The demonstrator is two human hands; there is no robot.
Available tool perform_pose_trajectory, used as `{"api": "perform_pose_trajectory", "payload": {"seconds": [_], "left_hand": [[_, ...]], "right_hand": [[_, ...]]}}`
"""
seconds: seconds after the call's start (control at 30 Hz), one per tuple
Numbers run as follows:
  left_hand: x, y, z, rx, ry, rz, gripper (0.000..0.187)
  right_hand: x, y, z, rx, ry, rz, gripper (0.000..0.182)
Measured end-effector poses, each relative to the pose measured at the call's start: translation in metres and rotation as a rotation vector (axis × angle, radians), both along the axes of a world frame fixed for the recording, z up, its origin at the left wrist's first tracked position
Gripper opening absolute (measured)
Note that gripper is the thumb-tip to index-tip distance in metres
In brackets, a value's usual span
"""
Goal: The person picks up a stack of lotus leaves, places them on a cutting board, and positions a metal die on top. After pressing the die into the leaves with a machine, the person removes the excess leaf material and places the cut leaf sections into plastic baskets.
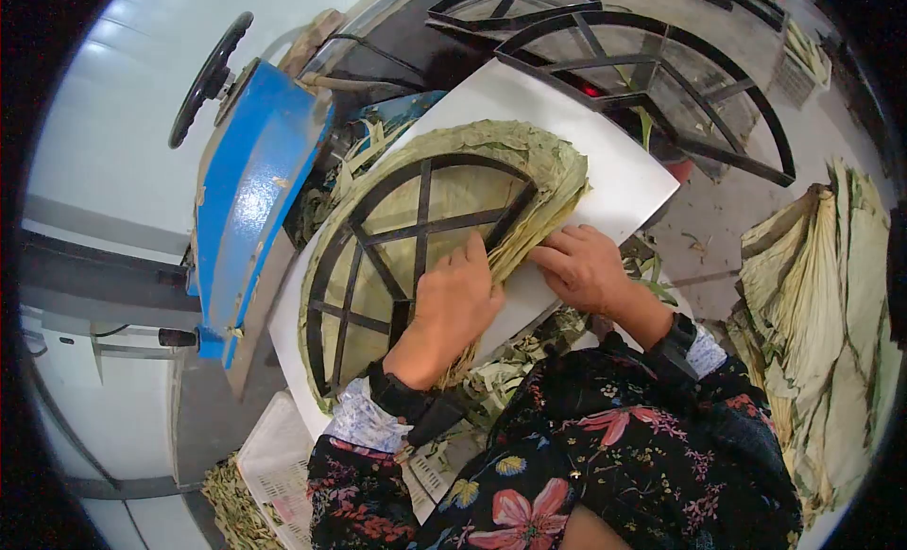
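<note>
A stack of pale green dried palm leaves [559,151] lies on a white board, its right edge folded and layered. On top sits a black fan-shaped metal frame [422,196] with crossing bars. My left hand [452,300] rests over the frame's right side, its fingers bent and closed at the layered leaf edge; the fingertips are partly hidden. Against the outer side of that same edge, my right hand [586,266] has its fingers curled and its thumb and forefinger pinched at the leaves.
A blue machine part [260,191] with a black handwheel [210,79] stands left. Another black fan frame [661,87] lies beyond the white board [624,172]. Large dried leaves [812,304] hang at right. A white plastic basket [274,451] and leaf scraps [236,503] are lower left.
</note>
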State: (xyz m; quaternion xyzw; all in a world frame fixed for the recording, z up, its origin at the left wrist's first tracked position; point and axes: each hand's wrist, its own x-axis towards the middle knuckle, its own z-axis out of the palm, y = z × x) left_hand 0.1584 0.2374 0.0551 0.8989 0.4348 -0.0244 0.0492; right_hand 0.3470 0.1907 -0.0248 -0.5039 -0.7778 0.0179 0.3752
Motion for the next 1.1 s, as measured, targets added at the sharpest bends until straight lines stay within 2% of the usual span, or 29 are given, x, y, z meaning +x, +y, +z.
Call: {"api": "perform_pose_trajectory", "payload": {"seconds": [0.07, 0.3, 0.4, 0.47, 0.6, 0.67, 0.7, 0.77, 0.83, 0.9, 0.93, 1.0, 1.03, 1.07, 1.1], "left_hand": [[-0.002, 0.004, -0.005, 0.084, -0.002, -0.015, 0.040], [-0.008, 0.012, 0.000, -0.045, -0.067, 0.031, 0.029], [-0.002, 0.007, -0.007, 0.063, -0.043, 0.020, 0.027], [0.000, 0.001, -0.008, 0.177, -0.062, -0.025, 0.025], [0.001, 0.006, -0.010, 0.158, 0.017, -0.002, 0.028], [0.001, 0.010, -0.001, -0.041, 0.104, 0.074, 0.053], [0.003, 0.011, 0.001, -0.037, 0.098, 0.083, 0.053], [0.002, 0.009, 0.004, -0.093, 0.067, 0.068, 0.038], [-0.010, 0.011, 0.003, -0.167, 0.003, 0.023, 0.047], [-0.041, 0.004, 0.002, -0.094, -0.316, -0.183, 0.053], [-0.058, -0.004, 0.010, -0.071, -0.318, -0.122, 0.053], [-0.083, -0.024, 0.030, -0.056, -0.687, -0.115, 0.047], [-0.098, -0.042, 0.029, -0.036, -0.697, -0.079, 0.047], [-0.117, -0.063, 0.029, -0.101, -0.882, 0.090, 0.039], [-0.131, -0.083, 0.026, -0.168, -1.070, 0.254, 0.032]], "right_hand": [[0.003, -0.002, -0.003, 0.045, 0.022, 0.015, 0.026], [0.006, 0.001, -0.009, 0.066, -0.076, 0.061, 0.028], [0.003, 0.001, -0.003, 0.054, -0.114, 0.029, 0.030], [0.000, 0.002, -0.003, -0.010, -0.113, 0.018, 0.024], [0.001, 0.003, -0.001, 0.065, -0.090, 0.035, 0.029], [0.004, 0.001, -0.004, 0.009, -0.108, 0.038, 0.024], [0.005, 0.000, -0.005, 0.014, -0.114, 0.047, 0.024], [0.004, 0.001, -0.007, -0.025, -0.148, 0.028, 0.023], [0.002, 0.004, -0.004, 0.039, -0.077, 0.066, 0.016], [-0.001, 0.005, -0.001, 0.023, -0.060, 0.046, 0.012], [0.001, 0.002, 0.002, -0.014, -0.059, 0.063, 0.012], [-0.009, -0.009, 0.022, -0.047, -0.068, 0.122, 0.013], [-0.012, -0.018, 0.034, -0.180, 0.027, 0.128, 0.017], [-0.019, -0.021, 0.047, -0.319, 0.120, 0.123, 0.022], [-0.032, -0.020, 0.061, -0.321, 0.105, 0.148, 0.022]]}}
